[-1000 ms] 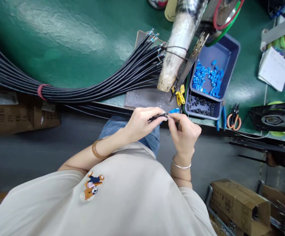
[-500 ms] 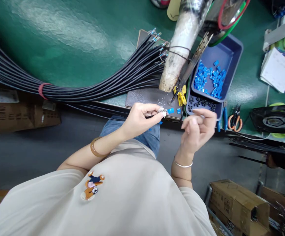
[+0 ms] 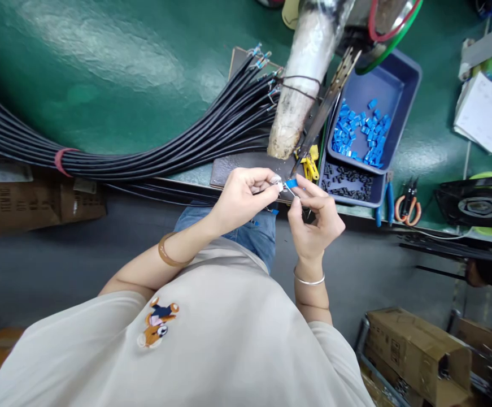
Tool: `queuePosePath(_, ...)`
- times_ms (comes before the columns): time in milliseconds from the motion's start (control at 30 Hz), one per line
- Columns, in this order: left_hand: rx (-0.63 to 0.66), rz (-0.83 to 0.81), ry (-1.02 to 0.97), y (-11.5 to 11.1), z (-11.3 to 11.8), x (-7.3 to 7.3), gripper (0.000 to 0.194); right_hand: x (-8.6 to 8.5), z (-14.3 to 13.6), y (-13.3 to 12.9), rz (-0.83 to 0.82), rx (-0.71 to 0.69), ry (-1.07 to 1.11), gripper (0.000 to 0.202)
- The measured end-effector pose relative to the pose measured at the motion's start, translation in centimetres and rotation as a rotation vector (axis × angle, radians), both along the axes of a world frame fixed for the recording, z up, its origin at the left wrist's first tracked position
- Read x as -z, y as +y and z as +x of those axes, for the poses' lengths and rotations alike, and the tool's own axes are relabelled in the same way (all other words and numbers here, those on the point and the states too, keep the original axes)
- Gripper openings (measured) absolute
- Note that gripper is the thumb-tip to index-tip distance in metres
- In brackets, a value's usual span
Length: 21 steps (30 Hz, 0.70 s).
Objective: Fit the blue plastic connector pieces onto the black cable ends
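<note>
Leftward since half a second ago, our right grip (image 3: 319, 212) has come from over the near tray's (image 3: 351, 199) edge back to our left grip (image 3: 246, 195). We work at the near edge of a green surface (image 3: 101, 85), where a bundle of black cables (image 3: 152, 161) sweeps in from the left through a red band (image 3: 60, 162). On the right, a far tray (image 3: 375, 87) of blue pieces (image 3: 347, 133) overlaps the near tray; a dark pad (image 3: 237, 167) lies left of both. Blue-handled pliers (image 3: 390, 204) and orange-handled cutters (image 3: 408, 202) lie farther right. Our left grip, fingertips pressed together, pinches a cable end (image 3: 280, 186) by the pad's near edge. Just right of that sits a blue connector (image 3: 291, 183), beside our right index finger. One thin white strand (image 3: 290, 191) slants toward our right thumb; we cannot tell whether our right grip pinches it.
</note>
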<state>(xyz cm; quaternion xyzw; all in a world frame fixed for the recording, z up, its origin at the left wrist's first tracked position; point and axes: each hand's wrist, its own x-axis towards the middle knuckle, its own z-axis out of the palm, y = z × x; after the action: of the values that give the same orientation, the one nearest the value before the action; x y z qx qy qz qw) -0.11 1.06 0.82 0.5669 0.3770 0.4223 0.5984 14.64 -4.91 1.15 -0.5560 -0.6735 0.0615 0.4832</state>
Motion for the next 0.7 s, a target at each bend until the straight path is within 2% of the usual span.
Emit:
queuePosePath(333,-0.039,0.029,0.041,1.1,0.8,0.3,0.021,-0.3,0.2,0.9,-0.079,-0.026,0.116,0.012)
queuePosePath(700,-0.015,0.011,0.044,1.2,0.4,-0.2,0.016,-1.4,0.2,0.9,-0.079,-0.033,0.072,0.010)
